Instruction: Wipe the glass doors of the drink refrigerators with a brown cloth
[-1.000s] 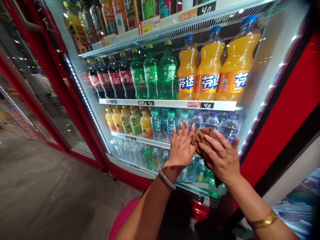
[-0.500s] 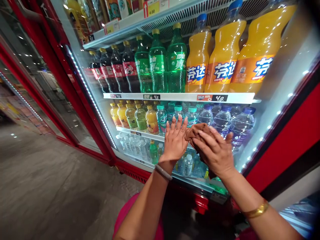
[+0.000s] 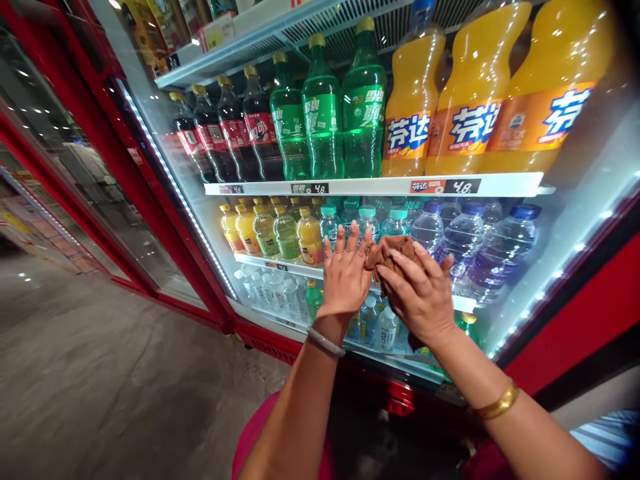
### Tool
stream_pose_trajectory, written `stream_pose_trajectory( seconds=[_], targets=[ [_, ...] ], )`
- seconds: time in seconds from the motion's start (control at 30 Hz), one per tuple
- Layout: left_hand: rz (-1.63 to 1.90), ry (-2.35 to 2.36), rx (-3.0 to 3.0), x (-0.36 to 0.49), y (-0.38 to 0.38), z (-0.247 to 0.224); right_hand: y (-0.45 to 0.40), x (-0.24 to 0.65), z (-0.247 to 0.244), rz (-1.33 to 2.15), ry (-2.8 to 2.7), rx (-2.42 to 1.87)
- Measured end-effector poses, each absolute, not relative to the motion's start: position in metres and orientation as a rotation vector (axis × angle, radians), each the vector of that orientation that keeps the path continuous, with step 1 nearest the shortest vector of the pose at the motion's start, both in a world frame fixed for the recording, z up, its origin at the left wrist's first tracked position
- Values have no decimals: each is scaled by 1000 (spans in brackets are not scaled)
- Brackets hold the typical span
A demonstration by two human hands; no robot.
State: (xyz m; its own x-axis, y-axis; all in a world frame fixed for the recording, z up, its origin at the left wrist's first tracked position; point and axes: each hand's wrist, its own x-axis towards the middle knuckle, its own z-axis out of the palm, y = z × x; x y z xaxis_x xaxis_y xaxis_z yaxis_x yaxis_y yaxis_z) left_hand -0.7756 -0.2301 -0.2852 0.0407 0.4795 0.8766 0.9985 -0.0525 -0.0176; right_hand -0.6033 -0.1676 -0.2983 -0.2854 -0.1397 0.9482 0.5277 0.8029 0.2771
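My left hand (image 3: 346,277) lies flat with fingers spread, seemingly on the glass front of a drinks cooler. Close beside it, my right hand (image 3: 423,290) presses a crumpled brown cloth (image 3: 393,253) under its fingers. The cloth's left edge is right by my left hand's index finger and thumb, and part of it hangs below my right palm. Behind the hands stand turquoise-capped bottles (image 3: 395,223) and purple-capped water bottles (image 3: 467,233) on a shelf, partly hidden by hands and cloth.
Cola bottles (image 3: 260,127), green soda bottles (image 3: 323,120) and large orange soda bottles (image 3: 410,107) fill the shelf above. Small juice bottles (image 3: 287,233) stand lower left. A red door frame (image 3: 165,200) runs along the left, with grey floor (image 3: 125,387) below.
The view has come slightly closer to the cooler. Both hands have shifted a little left relative to the bottles, and the cloth has moved along under my right hand.
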Motion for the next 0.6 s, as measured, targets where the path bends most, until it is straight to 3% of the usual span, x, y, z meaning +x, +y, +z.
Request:
stream_pose_trajectory(
  seconds=[0.2, 0.43, 0.6],
  targets=[
    [-1019, -1540, -1577, -771, -233, -278, -164, -598, -260, -544, -1507, -440],
    [-1035, -1589, -1634, -782, -236, -276, -179, -642, -302, -570, -1667, -327],
    [-1106, -1602, -1561, -788, -238, -274, -172, -622, -285, -611, -1656, -283]
  ],
)
